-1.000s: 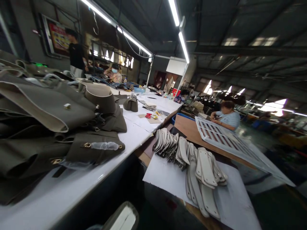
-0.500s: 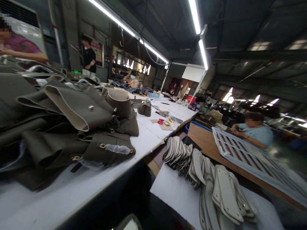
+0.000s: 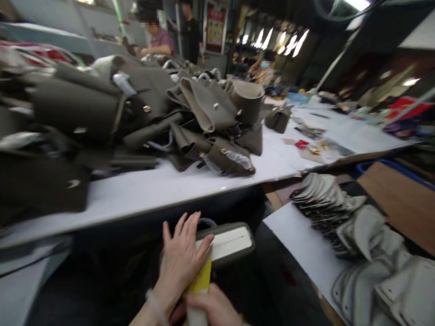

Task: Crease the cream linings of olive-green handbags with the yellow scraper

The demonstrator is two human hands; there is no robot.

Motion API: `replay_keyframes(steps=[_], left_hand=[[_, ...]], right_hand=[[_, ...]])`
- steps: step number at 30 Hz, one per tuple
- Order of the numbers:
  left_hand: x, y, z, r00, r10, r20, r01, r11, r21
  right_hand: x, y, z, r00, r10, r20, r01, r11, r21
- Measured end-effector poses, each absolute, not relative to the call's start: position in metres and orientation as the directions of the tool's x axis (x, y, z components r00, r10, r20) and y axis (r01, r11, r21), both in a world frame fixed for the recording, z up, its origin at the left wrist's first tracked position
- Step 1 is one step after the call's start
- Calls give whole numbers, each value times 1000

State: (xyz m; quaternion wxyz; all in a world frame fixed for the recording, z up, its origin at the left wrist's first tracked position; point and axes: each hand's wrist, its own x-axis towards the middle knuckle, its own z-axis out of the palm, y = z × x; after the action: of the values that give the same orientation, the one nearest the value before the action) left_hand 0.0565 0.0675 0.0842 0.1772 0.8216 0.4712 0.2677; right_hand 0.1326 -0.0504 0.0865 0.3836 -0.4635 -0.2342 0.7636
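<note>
While left hand (image 3: 181, 253) spreads open, right hand (image 3: 217, 305) closed round yellow-topped item (image 3: 202, 277).
Beside left thumb: white-faced, dark-rimmed piece (image 3: 231, 242).

You have in view: one flat yellow piece (image 3: 203, 277), one flat brown board (image 3: 397, 203), one small red packet (image 3: 302, 144), one framed red poster (image 3: 215, 28), three people (image 3: 161, 41); overlapping olive bags (image 3: 76, 104), uncountable.

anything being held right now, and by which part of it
The right hand grips a yellow thing near its lower end; it is too blurred to name. The left hand is spread, its thumb by the upper end.
</note>
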Motion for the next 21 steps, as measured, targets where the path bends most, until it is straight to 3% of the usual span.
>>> replay_keyframes(steps=[2,4,5,7,10,14,21], left_hand=[[49,69,94,305,913,270,537,-399,744],[37,72,102,67,958,279,244,-287,926],[29,73,106,-25,965,263,92,-260,961],[11,71,110,-125,973,193,-150,-211,966],[-13,55,104,-57,998,15,-310,-33,950],[-26,23,77,94,969,-230,-395,248,884],[-21,4,64,105,948,-300,-463,314,829]], right_hand=[[123,-63,80,-309,749,-586,-443,-659,-608],[120,-73,82,-236,730,-641,-529,-650,-546],[123,-76,86,-189,733,-654,-555,-629,-545],[136,-79,98,-109,752,-651,-566,-585,-581],[164,-76,113,-14,773,-634,-545,-537,-644],[188,-66,119,72,782,-619,-494,-511,-704],[167,-54,114,27,807,-590,-399,-533,-746]])
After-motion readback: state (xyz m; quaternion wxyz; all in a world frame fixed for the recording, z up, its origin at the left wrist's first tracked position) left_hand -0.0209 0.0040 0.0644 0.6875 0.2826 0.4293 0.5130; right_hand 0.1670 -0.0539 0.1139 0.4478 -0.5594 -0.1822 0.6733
